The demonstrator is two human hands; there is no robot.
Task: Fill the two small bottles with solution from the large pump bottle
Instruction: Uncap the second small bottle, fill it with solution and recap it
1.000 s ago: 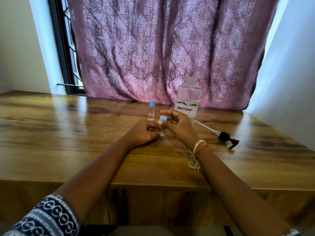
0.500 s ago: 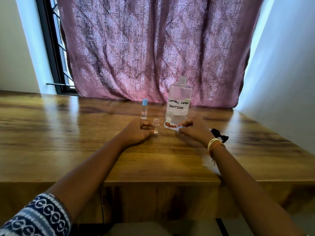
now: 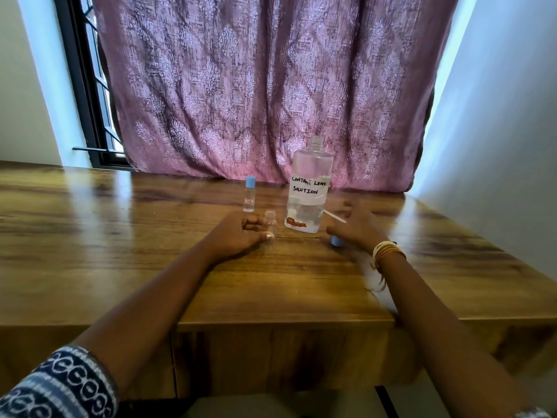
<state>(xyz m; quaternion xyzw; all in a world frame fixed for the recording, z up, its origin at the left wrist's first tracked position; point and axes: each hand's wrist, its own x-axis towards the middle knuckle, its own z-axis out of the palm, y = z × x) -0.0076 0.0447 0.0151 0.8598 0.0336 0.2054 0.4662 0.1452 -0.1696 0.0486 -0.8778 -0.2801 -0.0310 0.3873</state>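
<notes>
The large clear bottle [image 3: 310, 188], labelled "contact lens solution", stands on the table with its neck open and no pump in it. Left of it stands a small bottle with a blue cap [image 3: 249, 194]. My left hand [image 3: 238, 233] grips a second small bottle [image 3: 270, 222], uncapped and upright on the table. My right hand [image 3: 357, 227] is blurred, right of the large bottle, fingers spread. A loose blue cap [image 3: 337, 241] lies on the table at its lower edge. The pump's white tube [image 3: 334, 217] shows beside that hand; the pump head is hidden.
The wooden table [image 3: 150, 267] runs back to a purple curtain [image 3: 256, 86], with a window frame [image 3: 84, 101] at the left and a pale wall [image 3: 497, 131] at the right. Bangles sit on my right wrist [image 3: 387, 251].
My right hand took the blue cap off the small bottle, carried it right past the large bottle and put it on the table. My left hand kept hold of the small bottle.
</notes>
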